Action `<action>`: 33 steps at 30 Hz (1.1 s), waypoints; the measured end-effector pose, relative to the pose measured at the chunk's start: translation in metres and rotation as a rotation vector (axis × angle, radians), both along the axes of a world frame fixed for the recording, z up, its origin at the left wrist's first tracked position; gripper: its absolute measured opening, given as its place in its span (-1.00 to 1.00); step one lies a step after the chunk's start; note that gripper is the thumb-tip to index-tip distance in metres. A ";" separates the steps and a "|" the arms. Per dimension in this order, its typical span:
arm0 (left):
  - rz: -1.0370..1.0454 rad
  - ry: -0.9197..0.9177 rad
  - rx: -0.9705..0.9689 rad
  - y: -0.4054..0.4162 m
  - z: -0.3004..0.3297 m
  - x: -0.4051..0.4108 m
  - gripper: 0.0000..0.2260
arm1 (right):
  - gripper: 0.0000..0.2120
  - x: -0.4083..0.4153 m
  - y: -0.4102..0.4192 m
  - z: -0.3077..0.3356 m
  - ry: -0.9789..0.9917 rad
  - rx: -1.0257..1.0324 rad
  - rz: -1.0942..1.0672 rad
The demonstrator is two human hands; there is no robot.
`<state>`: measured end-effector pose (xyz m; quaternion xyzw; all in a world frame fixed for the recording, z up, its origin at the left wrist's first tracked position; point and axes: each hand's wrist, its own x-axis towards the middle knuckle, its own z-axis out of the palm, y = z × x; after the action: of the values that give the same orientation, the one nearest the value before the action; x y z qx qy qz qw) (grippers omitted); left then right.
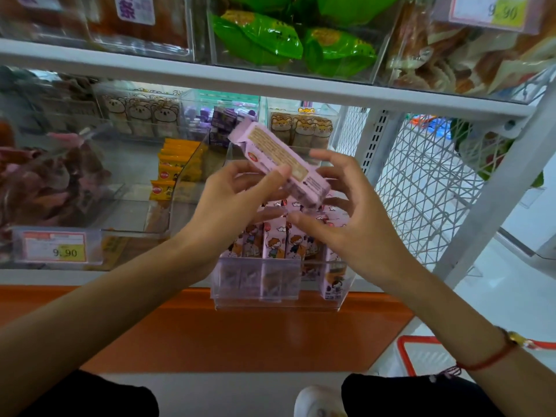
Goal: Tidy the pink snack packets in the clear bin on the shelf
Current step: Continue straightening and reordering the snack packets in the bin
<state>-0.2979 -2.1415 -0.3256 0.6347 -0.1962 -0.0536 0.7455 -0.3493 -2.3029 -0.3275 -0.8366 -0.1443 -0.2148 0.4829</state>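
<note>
We judged the pink packet [279, 158] light and crushable, pinched mid-length by our left hand [240, 194], right hand [346, 206] loose-fingered beside it above the clear bin [279, 299].

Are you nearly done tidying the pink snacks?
Partly. Many pink packets already stand upright in the clear bin. The left hand holds one pink packet tilted above it, the right hand open beside it. That one is not yet in.
</note>
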 end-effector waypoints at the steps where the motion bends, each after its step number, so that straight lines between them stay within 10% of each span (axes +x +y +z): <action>1: -0.005 0.009 0.002 0.000 0.000 0.000 -0.54 | -0.52 0.000 0.001 0.000 -0.039 0.000 -0.018; 5: -0.034 0.037 -0.058 0.002 0.001 0.002 -0.35 | -0.76 0.003 -0.002 0.002 0.091 0.199 0.007; 9: -0.054 -0.002 -0.142 0.007 0.002 0.003 -0.52 | -0.60 0.006 -0.009 -0.001 0.308 0.378 0.096; 15: 0.058 0.004 -0.096 -0.001 -0.010 0.001 -0.66 | -0.67 0.001 -0.010 -0.001 0.044 -0.008 -0.086; 23: -0.022 -0.172 0.057 -0.007 -0.005 0.002 -0.69 | -0.77 0.000 -0.031 0.000 -0.018 -0.013 -0.186; 33: -0.171 -0.596 0.806 -0.019 -0.002 0.026 -0.68 | -0.66 -0.009 -0.059 -0.018 0.222 -0.225 -0.327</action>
<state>-0.2716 -2.1605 -0.3275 0.8414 -0.4151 -0.0025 0.3459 -0.3584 -2.3623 -0.3455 -0.9159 0.0243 -0.1794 0.3583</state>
